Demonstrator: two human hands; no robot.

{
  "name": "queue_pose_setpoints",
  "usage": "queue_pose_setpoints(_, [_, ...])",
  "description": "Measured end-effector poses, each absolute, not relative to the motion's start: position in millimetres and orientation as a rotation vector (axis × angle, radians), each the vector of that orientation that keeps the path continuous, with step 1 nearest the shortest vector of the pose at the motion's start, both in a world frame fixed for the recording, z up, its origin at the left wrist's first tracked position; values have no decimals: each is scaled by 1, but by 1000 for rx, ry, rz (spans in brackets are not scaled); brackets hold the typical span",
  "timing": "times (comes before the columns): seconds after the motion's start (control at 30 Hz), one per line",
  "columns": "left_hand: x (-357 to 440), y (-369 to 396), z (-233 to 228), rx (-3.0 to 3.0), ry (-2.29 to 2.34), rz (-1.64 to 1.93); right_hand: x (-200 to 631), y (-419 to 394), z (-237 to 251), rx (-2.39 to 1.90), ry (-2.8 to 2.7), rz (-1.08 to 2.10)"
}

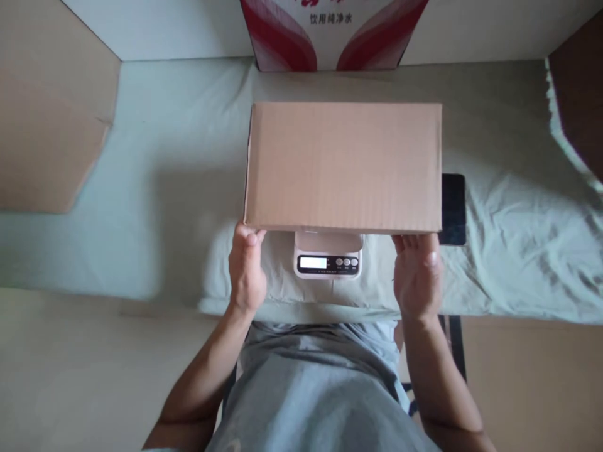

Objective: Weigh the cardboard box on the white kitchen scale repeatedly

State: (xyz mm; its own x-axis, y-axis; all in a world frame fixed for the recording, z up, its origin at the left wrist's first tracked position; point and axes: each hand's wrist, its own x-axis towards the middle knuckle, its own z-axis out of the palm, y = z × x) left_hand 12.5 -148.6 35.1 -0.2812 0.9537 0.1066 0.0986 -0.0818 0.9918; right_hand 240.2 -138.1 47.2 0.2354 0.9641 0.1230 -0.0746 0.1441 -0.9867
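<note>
A plain brown cardboard box [346, 166] is in front of me, above a small white digital scale [328, 274]. My left hand [248, 267] grips the near left corner of the box, with its fingers partly hidden beneath. At the near right corner, my right hand [419, 276] supports the box, palm up, and its fingertips disappear under the edge. The scale's lit display and round buttons show below the box, which hides the rest of it. Whether the box touches the scale, I cannot tell.
A black phone-like slab [453, 209] lies partly covered beside the box's right side. Behind stands a white and red carton [330, 44]. Cardboard [51, 113] borders the left, and a dark brown panel [579, 94] the right. A pale green cloth [188, 113] covers the table.
</note>
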Motion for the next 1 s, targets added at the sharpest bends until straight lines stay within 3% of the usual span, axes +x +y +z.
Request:
queue_pose_setpoints(0.57, [-6,-158,16,1283,1575,1346,258,-152,18,-1200,-915,919])
queue_pose_setpoints(0.83, [-17,-156,-1,1435,1703,952,269,-157,-20,-1304,-991,1042])
queue_pose_setpoints(1.0, [-19,-157,-4,1425,1655,1023,267,-159,-17,-1306,-982,1057])
